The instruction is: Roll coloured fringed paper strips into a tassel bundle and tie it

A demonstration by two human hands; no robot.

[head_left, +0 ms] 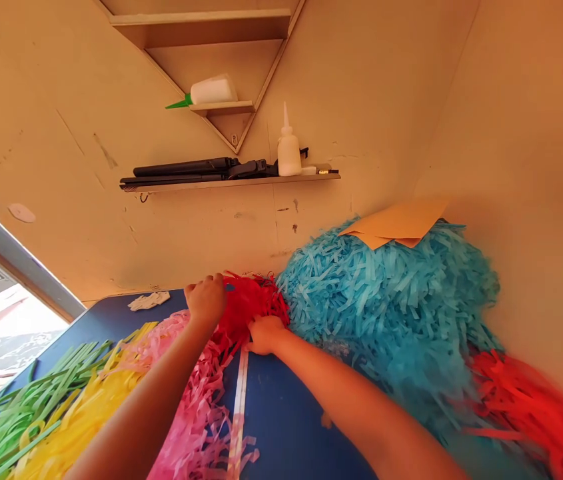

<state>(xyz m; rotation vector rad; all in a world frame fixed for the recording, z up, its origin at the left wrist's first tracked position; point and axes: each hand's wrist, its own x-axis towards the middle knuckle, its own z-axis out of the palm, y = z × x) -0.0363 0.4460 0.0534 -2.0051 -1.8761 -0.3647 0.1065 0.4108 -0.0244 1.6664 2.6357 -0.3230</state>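
A bunch of red paper fringe (246, 307) lies at the far end of the blue table, between my two hands. On its left edge, my left hand (206, 300) is closed with curled fingers and holds some of it. My right hand (265, 335) grips the lower right part of the same fringe, its fingertips partly hidden. Pink paper fringe (196, 407) runs down the table beneath and beside my left forearm. To the right of the red bunch rises a big heap of light blue paper fringe (376, 287).
Yellow strips (96, 413) and green strips (46, 387) lie at left on the blue table (291, 413). More red fringe (541, 407) is at right. Orange paper sheets (401, 223) top the blue heap. A wall shelf (201, 183) holds a white glue bottle (289, 153) and a black folded tripod-like object (186, 168).
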